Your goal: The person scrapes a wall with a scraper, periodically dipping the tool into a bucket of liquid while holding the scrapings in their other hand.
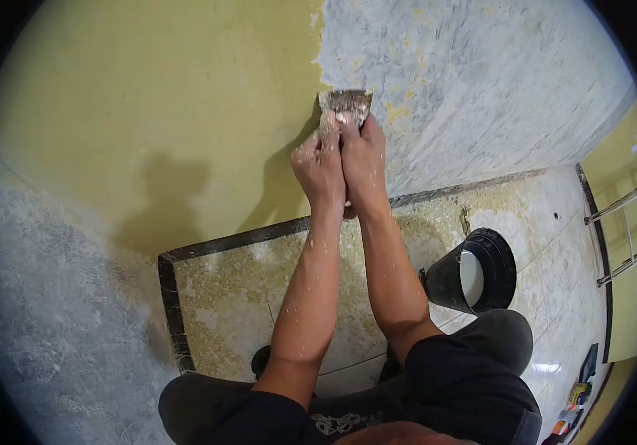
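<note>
Both hands are closed together on a scraper [348,99], its wide blade lying against the wall where yellow paint [207,89] borders a stripped grey-white area [467,81]. My left hand [320,165] is on the yellow side, fingers bent and dotted with paint flakes. Close beside it, my right hand [364,157] wraps the tool, thumb and fingers near the blade. Most of the handle is hidden by the hands. Flakes also stick to both forearms.
A black bucket [444,285] with whitish liquid [471,278] stands on the floor at right. Paint flakes [237,297] litter the tiles below a dark skirting border [244,238]. A metal ladder [622,241] and assorted items [576,397] are at far right. Another scraped wall [51,311] is at left.
</note>
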A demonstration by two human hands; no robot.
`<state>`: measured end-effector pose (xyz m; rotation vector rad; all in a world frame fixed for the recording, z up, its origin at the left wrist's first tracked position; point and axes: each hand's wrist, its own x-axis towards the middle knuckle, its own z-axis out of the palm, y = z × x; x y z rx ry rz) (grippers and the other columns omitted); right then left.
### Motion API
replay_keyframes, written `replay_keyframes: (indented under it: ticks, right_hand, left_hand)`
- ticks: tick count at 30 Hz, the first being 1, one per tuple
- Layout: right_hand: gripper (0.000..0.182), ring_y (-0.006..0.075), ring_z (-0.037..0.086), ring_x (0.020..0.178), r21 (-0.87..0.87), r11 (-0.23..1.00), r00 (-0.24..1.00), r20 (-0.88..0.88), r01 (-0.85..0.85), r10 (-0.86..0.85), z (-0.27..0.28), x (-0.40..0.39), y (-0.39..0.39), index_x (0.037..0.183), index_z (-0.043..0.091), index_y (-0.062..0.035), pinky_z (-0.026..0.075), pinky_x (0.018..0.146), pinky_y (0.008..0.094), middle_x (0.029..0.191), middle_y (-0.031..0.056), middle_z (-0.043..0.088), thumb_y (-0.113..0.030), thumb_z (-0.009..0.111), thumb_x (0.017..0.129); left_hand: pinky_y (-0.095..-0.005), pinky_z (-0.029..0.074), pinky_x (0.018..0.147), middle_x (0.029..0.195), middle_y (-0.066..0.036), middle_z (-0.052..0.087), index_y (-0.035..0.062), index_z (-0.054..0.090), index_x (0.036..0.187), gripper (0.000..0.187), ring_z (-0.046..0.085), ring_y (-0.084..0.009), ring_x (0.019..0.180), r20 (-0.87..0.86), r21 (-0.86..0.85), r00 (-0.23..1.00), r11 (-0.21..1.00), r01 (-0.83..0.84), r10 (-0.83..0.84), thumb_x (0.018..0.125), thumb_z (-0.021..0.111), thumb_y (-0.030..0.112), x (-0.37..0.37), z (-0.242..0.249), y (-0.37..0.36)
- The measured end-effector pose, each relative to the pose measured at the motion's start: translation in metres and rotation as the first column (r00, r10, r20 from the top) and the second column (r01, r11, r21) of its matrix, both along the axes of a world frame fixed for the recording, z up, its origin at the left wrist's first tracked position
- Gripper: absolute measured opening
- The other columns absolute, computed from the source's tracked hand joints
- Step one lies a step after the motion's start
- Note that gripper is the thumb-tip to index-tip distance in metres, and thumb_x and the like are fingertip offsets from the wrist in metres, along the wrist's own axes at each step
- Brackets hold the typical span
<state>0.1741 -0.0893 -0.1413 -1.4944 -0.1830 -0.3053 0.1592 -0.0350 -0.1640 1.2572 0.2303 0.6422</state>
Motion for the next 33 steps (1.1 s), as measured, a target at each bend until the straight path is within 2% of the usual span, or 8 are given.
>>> replay_keyframes:
  ticks: [4,8,10,11,12,15,23,33]
  right_hand:
    - [0.019,0.0151,0.055,0.076,0.058,0.998,1.0,-0.002,0.021,-0.02,-0.027,-0.005,0.002,0.099,0.058,0.0042,0.047,0.069,0.0338,0.085,0.0092,0.064,-0.014,0.053,0.096]
    - [0.022,0.0133,0.053,0.074,0.258,0.966,0.977,-0.203,-0.018,0.072,-0.067,-0.016,-0.001,0.098,0.058,0.0025,0.046,0.067,0.0328,0.085,0.0067,0.063,-0.019,0.053,0.098]
    - [0.027,0.0126,0.053,0.075,0.275,0.961,0.969,-0.226,-0.034,0.099,-0.079,-0.016,-0.003,0.1,0.059,0.0013,0.046,0.067,0.032,0.087,0.0062,0.062,-0.025,0.053,0.1]
    - [0.03,0.0124,0.052,0.074,0.309,0.951,0.963,-0.246,-0.027,0.107,-0.082,-0.013,-0.002,0.098,0.059,0.0021,0.046,0.067,0.0316,0.084,0.0067,0.061,-0.027,0.052,0.1]
    - [0.03,0.0124,0.052,0.074,0.307,0.951,0.963,-0.248,-0.025,0.105,-0.083,-0.011,-0.001,0.098,0.059,0.0021,0.046,0.067,0.0316,0.084,0.0067,0.061,-0.027,0.052,0.1]
    - [0.032,0.013,0.05,0.074,0.135,0.991,0.969,-0.246,0.003,0.03,-0.076,-0.01,0.001,0.096,0.059,0.0029,0.045,0.068,0.0316,0.083,0.007,0.061,-0.028,0.051,0.1]
    - [0.034,0.0153,0.053,0.076,-0.098,0.984,0.971,-0.174,0.15,-0.165,-0.059,-0.023,-0.001,0.098,0.06,0.0065,0.046,0.072,0.0339,0.085,0.0114,0.064,-0.026,0.051,0.1]
    - [0.033,0.0142,0.047,0.07,-0.082,0.989,0.978,-0.155,0.125,-0.136,-0.054,-0.013,-0.007,0.091,0.059,0.008,0.044,0.065,0.0339,0.076,0.0098,0.06,-0.024,0.055,0.097]
  left_hand:
    - [-0.0302,0.046,0.066,0.076,-0.004,0.065,-0.0072,0.07,0.089,0.041,0.053,-0.0101,0.072,-0.133,0.12,0.991,0.993,0.002,0.014,0.092,0.066,0.034,-0.013,-0.012,0.001]
    - [-0.0298,0.043,0.061,0.074,-0.004,0.065,-0.0066,0.068,0.082,0.045,0.051,-0.0098,0.068,-0.051,-0.074,0.997,0.996,-0.056,0.053,0.091,0.066,0.038,-0.014,-0.062,-0.016]
    - [-0.03,0.042,0.059,0.071,-0.004,0.064,-0.0071,0.068,0.081,0.046,0.049,-0.0095,0.066,-0.186,-0.063,0.982,0.998,0.001,-0.013,0.091,0.066,0.038,-0.018,-0.067,-0.01]
    - [-0.0314,0.039,0.055,0.063,-0.003,0.06,-0.0077,0.066,0.076,0.048,0.045,-0.0092,0.061,-0.22,0.097,0.975,0.995,-0.007,0.028,0.091,0.067,0.037,-0.018,-0.062,-0.004]
    - [-0.0314,0.039,0.055,0.063,-0.003,0.06,-0.0077,0.066,0.076,0.048,0.045,-0.0092,0.061,-0.222,0.095,0.975,0.995,-0.005,0.026,0.091,0.067,0.037,-0.015,-0.06,-0.001]
    - [-0.0382,0.038,0.05,0.051,-0.017,0.053,-0.0077,0.06,0.066,0.053,0.044,-0.0183,0.047,-0.088,0.293,0.982,0.946,-0.138,0.17,0.088,0.067,0.04,-0.009,-0.044,0.005]
    - [-0.0388,0.039,0.05,0.053,-0.018,0.056,-0.0081,0.062,0.066,0.05,0.047,-0.0203,0.046,-0.12,0.242,0.978,0.961,-0.136,0.168,0.086,0.07,0.037,-0.005,-0.05,0.0]
    - [-0.0373,0.037,0.047,0.047,-0.016,0.051,-0.0087,0.059,0.064,0.05,0.04,-0.0143,0.046,-0.023,0.135,0.993,0.984,-0.113,0.117,0.088,0.069,0.034,0.003,-0.043,-0.005]
